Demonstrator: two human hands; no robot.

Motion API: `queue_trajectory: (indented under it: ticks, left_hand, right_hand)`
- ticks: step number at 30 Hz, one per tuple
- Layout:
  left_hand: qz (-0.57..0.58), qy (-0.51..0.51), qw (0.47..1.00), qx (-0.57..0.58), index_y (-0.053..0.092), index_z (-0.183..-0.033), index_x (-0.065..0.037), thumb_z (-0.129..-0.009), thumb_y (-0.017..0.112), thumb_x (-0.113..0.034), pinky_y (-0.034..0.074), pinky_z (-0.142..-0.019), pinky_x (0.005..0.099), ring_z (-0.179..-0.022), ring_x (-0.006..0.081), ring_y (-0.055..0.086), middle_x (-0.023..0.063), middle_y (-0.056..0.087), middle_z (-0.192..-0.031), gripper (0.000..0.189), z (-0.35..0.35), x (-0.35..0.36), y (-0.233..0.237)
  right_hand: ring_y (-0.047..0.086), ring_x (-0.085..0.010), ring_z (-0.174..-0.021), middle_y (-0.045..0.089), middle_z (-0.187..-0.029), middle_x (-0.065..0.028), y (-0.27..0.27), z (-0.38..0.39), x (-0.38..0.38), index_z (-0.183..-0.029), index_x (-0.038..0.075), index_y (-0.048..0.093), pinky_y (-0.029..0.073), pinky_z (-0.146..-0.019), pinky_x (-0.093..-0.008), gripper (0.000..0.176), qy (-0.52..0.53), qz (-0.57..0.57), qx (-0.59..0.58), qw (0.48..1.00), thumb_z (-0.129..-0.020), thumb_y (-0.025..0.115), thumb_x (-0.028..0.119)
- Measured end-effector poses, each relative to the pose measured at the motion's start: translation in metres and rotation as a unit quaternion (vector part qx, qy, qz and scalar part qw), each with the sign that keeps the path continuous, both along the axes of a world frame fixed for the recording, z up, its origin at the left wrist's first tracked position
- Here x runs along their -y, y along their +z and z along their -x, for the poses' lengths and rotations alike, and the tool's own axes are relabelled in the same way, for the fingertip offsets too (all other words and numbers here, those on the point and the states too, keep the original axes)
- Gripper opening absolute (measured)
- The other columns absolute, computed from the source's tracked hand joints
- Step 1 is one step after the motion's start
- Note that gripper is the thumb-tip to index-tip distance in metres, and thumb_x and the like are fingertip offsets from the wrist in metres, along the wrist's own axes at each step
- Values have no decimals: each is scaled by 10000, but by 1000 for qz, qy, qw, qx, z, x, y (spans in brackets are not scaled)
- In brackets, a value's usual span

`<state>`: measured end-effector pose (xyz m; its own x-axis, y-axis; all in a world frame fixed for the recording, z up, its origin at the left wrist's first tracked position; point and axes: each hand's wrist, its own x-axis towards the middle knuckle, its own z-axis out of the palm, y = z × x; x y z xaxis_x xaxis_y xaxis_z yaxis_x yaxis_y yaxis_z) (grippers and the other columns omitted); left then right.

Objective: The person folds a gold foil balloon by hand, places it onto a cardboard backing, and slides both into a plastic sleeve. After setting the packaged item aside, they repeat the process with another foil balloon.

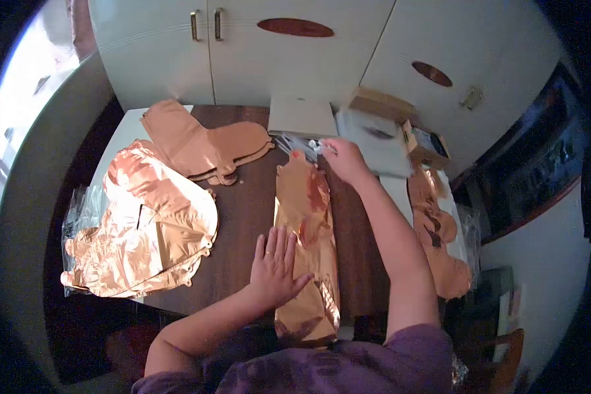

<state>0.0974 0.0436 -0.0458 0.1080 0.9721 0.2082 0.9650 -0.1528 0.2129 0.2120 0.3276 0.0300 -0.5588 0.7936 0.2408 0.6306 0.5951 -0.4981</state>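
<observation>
A long rose-gold foil balloon point(316, 262) lies flat and uninflated down the middle of the table, its narrow neck at the far end. My left hand point(276, 262) rests flat over its left edge, fingers stretched out and a ring on one of them. Beyond the neck lies a small bunch of thin, clear straws point(295, 142). My right hand point(340, 157) is at the right end of this bunch, its fingers closed around the straws' ends. How many straws it grips, I cannot make out.
Crumpled shiny foil balloons point(151, 223) lie at left, with flat stacked ones point(210, 141) behind. More foil balloons point(440, 243) hang over the right edge. At the back stand a pale box point(302, 117), a clear plastic container point(374, 141) and a small open box point(427, 141), before cabinet doors point(295, 59).
</observation>
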Motion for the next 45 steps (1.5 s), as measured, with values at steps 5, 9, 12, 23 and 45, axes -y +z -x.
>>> queue_trajectory:
  ticks: [5,9,12,23,45]
  left_hand:
    - [9,12,1000,18,337,-1454,50,-885,479,-624,178,-1146,578,-1430,421,243,288,290,-1513,893,1,0,7]
    - [4,-1,999,33,360,-1434,35,-872,511,-642,218,-1108,625,-1402,460,283,316,286,-1501,893,3,0,8]
    - [12,-1,999,47,345,-1456,10,-865,524,-643,208,-1106,635,-1409,463,266,320,284,-1499,899,3,-2,7]
    - [10,-1,999,52,343,-1469,-9,-867,534,-630,191,-1111,637,-1417,459,256,321,279,-1503,886,2,1,8]
    - [11,-2,999,31,348,-1466,-20,-880,491,-649,175,-1112,639,-1425,456,236,316,267,-1511,871,3,0,3]
  right_hand:
    - [578,-375,-1134,608,-1222,-210,-28,49,-103,-1210,19,598,473,-964,-423,490,0,-149,121,981,-836,692,320]
    - [595,-377,-1090,627,-1169,-191,-32,58,-119,-1162,27,598,488,-924,-460,448,72,-89,278,954,-861,654,354]
    - [617,-364,-1044,640,-1133,-182,-33,54,-116,-1117,24,602,498,-890,-471,359,86,-109,290,947,-894,606,306]
    - [675,-331,-729,671,-739,-113,-42,54,-111,-788,76,611,537,-652,-454,74,134,-331,210,910,-802,557,124]
    - [644,-317,-1045,687,-1115,-132,-30,66,-135,-1139,103,688,502,-908,-395,501,92,-73,193,974,-762,754,425]
